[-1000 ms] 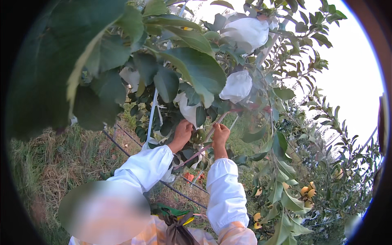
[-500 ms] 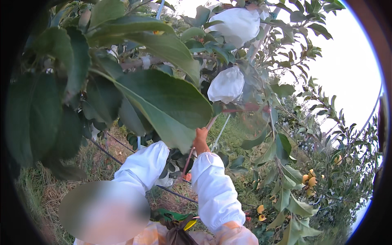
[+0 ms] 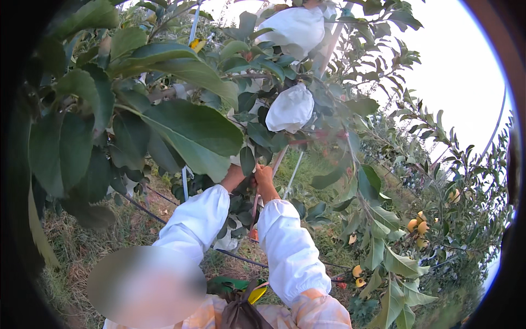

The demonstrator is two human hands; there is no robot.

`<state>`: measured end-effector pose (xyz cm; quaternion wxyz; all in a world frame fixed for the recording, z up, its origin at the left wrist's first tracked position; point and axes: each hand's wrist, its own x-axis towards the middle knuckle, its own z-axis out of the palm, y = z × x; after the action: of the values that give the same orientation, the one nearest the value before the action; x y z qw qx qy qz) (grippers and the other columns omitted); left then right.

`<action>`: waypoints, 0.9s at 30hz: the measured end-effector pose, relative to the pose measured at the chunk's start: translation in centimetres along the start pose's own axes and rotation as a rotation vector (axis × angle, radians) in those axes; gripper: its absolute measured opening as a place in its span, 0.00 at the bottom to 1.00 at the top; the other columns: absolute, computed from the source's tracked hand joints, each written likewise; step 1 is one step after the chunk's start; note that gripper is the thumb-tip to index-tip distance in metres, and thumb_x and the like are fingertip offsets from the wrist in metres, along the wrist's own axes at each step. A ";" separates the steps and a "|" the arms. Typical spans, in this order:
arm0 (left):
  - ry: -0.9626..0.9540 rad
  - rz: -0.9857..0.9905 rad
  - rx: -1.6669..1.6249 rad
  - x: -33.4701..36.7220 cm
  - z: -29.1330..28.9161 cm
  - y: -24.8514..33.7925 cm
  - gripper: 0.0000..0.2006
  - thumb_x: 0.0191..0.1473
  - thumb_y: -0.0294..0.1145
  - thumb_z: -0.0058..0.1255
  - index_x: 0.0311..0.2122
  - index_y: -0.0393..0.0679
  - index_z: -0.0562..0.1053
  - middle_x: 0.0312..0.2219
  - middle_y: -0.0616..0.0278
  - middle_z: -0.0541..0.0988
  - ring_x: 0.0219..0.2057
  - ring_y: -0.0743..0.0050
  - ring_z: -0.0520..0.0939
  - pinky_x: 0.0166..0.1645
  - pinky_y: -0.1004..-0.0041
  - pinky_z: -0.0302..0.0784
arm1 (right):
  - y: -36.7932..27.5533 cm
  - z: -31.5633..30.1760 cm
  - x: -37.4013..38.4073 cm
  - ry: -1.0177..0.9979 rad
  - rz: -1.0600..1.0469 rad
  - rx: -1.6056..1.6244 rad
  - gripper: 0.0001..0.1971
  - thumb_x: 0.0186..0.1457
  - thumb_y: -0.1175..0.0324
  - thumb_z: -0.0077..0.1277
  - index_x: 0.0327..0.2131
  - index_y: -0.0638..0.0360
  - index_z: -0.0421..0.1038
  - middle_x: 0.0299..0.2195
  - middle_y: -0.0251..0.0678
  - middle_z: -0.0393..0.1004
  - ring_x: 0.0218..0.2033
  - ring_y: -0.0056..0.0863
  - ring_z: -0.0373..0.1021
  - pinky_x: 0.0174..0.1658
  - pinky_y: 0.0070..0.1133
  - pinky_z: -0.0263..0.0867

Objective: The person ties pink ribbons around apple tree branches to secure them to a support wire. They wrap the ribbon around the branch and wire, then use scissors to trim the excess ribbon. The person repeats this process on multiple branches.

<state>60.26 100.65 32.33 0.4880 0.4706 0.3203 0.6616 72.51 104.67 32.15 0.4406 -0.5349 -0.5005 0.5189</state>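
Both my arms, in white sleeve covers, reach up into the tree's leaves. My left hand (image 3: 234,176) is under a large green leaf (image 3: 192,129), beside a pale patch like a white fruit bag (image 3: 235,160); its fingers are mostly hidden. Close by on the right, my right hand (image 3: 263,175) has its fingers curled together among the leaves. What it holds, if anything, is too small and covered to name. Just above the hands hangs a white bag (image 3: 290,108) on the branch, and a larger white bag (image 3: 296,28) hangs higher up.
Leafy branches (image 3: 98,148) crowd the left side close to me. A slanting pale pole (image 3: 293,174) stands beyond my right hand. A dark hose (image 3: 143,208) crosses low over the grass. Yellow fruits (image 3: 421,226) hang at the right. A dark tied bundle (image 3: 245,312) sits at my front.
My left hand has come into sight beside the right one, its arm stretched further up. The bags and leaves have shifted left in the picture, and the large leaf covers less.
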 end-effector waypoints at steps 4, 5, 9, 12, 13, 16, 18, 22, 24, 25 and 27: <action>0.148 0.120 -0.042 0.3 0.9 -1.6 0.13 0.51 0.34 0.52 0.42 0.44 0.68 0.35 0.68 0.73 0.33 0.80 0.74 0.36 0.73 0.72 | -2.3 -0.9 -3.6 -0.103 -0.098 -0.220 0.12 0.55 0.63 0.46 0.24 0.60 0.72 0.15 0.31 0.68 0.11 0.20 0.64 0.12 0.22 0.55; 0.196 0.224 -0.120 0.8 0.7 -2.4 0.13 0.52 0.33 0.52 0.42 0.44 0.68 0.35 0.68 0.73 0.33 0.79 0.75 0.36 0.73 0.72 | -2.4 -0.8 -4.1 -0.091 -0.232 -0.368 0.11 0.54 0.64 0.47 0.27 0.61 0.72 0.17 0.33 0.70 0.13 0.23 0.66 0.15 0.23 0.58; 0.284 0.056 -0.286 -0.2 4.5 -1.2 0.12 0.53 0.30 0.50 0.43 0.45 0.67 0.35 0.68 0.73 0.34 0.78 0.76 0.35 0.74 0.74 | -4.0 -4.6 -7.5 0.066 -0.532 -0.839 0.13 0.47 0.68 0.49 0.37 0.63 0.73 0.28 0.45 0.76 0.29 0.37 0.74 0.35 0.28 0.68; 0.300 0.274 -0.027 0.7 1.9 -2.0 0.13 0.53 0.29 0.51 0.44 0.45 0.68 0.37 0.68 0.74 0.35 0.78 0.76 0.37 0.74 0.73 | -4.9 -4.0 -9.1 -0.009 -0.686 -0.768 0.13 0.46 0.68 0.49 0.36 0.64 0.73 0.28 0.47 0.75 0.31 0.39 0.74 0.36 0.29 0.67; 0.310 0.282 -0.048 0.7 2.0 -2.0 0.13 0.52 0.30 0.52 0.44 0.44 0.68 0.36 0.68 0.74 0.34 0.79 0.75 0.37 0.74 0.73 | -4.9 -4.5 -9.2 -0.041 -0.696 -0.748 0.13 0.46 0.68 0.49 0.36 0.64 0.73 0.28 0.46 0.75 0.30 0.38 0.74 0.36 0.28 0.67; 0.386 0.246 -0.348 0.1 3.3 -1.6 0.13 0.48 0.32 0.58 0.39 0.43 0.70 0.33 0.71 0.74 0.30 0.81 0.73 0.33 0.74 0.69 | -5.1 -5.2 -9.2 -0.184 -0.656 -0.658 0.12 0.50 0.68 0.48 0.36 0.66 0.72 0.26 0.40 0.75 0.26 0.27 0.73 0.31 0.24 0.67; 0.330 0.165 -0.378 -0.5 2.3 -0.8 0.12 0.49 0.33 0.57 0.39 0.43 0.70 0.31 0.71 0.73 0.28 0.82 0.73 0.32 0.74 0.69 | -5.5 -4.4 -9.9 -0.283 -0.477 -0.453 0.12 0.53 0.68 0.46 0.36 0.67 0.72 0.26 0.37 0.74 0.25 0.23 0.73 0.28 0.20 0.66; 0.230 0.040 -0.210 -3.0 4.8 1.4 0.12 0.54 0.37 0.50 0.42 0.43 0.70 0.32 0.70 0.73 0.29 0.82 0.73 0.31 0.76 0.68 | -6.2 -5.6 -10.5 -0.329 -0.286 -0.259 0.11 0.56 0.68 0.43 0.36 0.67 0.71 0.27 0.32 0.73 0.25 0.19 0.72 0.24 0.15 0.63; 0.194 0.050 -0.039 -3.5 4.0 1.5 0.14 0.57 0.38 0.46 0.44 0.42 0.69 0.34 0.67 0.74 0.31 0.81 0.72 0.31 0.75 0.68 | -6.2 -4.4 -10.3 -0.281 -0.289 -0.108 0.10 0.57 0.68 0.43 0.33 0.65 0.72 0.23 0.31 0.72 0.21 0.17 0.70 0.21 0.15 0.61; 0.168 0.050 0.076 -3.3 2.4 0.6 0.14 0.58 0.38 0.44 0.45 0.41 0.68 0.36 0.66 0.74 0.31 0.80 0.72 0.32 0.74 0.68 | -6.1 -3.4 -10.0 -0.268 -0.321 -0.101 0.11 0.57 0.68 0.43 0.32 0.65 0.73 0.22 0.30 0.72 0.20 0.17 0.69 0.20 0.14 0.59; 0.201 0.099 0.161 -4.0 3.3 -0.7 0.13 0.55 0.32 0.45 0.45 0.40 0.68 0.36 0.60 0.73 0.33 0.71 0.74 0.36 0.67 0.68 | -5.0 -3.3 -8.1 -0.198 -0.365 -0.101 0.12 0.57 0.67 0.44 0.30 0.65 0.73 0.19 0.30 0.71 0.17 0.15 0.65 0.18 0.14 0.56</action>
<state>63.93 97.03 31.61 0.3810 0.4547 0.3960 0.7009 75.67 97.38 38.26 0.4484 -0.4032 -0.6555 0.4547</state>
